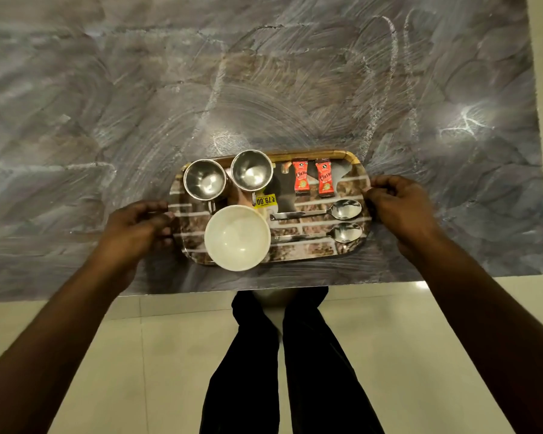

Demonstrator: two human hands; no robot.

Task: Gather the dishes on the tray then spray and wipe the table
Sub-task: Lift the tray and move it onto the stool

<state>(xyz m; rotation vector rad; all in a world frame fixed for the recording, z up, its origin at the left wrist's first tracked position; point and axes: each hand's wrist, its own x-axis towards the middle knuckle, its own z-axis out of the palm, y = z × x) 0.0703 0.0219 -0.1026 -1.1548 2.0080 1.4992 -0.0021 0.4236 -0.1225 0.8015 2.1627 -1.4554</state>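
A rectangular tray (351, 189) with a brick pattern sits near the front edge of the grey marble table (138, 104). On it stand two steel cups (205, 180) (252, 170), a white bowl (237, 238), two red sachets (300, 177) (324, 177) and two spoons (320, 212) (323, 235). My left hand (135, 227) holds the tray's left rim. At the right rim, my right hand (398, 208) has its fingers curled on the edge.
Wipe streaks and smears cover the table top. The table's front edge runs just below the tray, and its right edge is at the far right. Below lie pale floor tiles and my legs in dark trousers (282, 364).
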